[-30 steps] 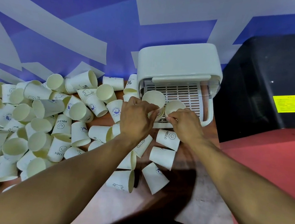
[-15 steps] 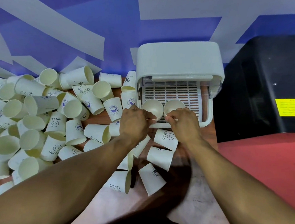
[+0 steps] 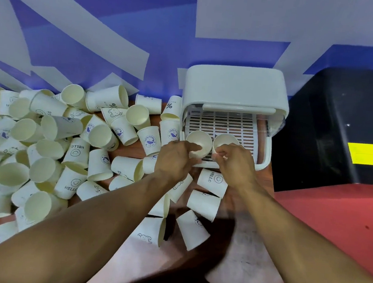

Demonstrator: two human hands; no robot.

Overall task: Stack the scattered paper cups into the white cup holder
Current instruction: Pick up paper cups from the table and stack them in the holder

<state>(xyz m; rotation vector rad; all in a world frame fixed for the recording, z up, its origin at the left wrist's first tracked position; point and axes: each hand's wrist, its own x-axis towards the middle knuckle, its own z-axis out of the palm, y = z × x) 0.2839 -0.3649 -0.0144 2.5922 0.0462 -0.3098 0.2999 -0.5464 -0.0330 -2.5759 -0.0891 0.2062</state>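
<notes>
"HELLO" was printed on the near right cup, a left cup and a nearer left cup. A far cup bore "%". The yellow label was unreadable.

One white cup holder sits on the bench. Two cups stand inside it, the left cup and the right cup. Loose cups number several dozen, too heaped for an exact count. Two hands show: left hand, right hand. One black box bears one yellow label.
</notes>
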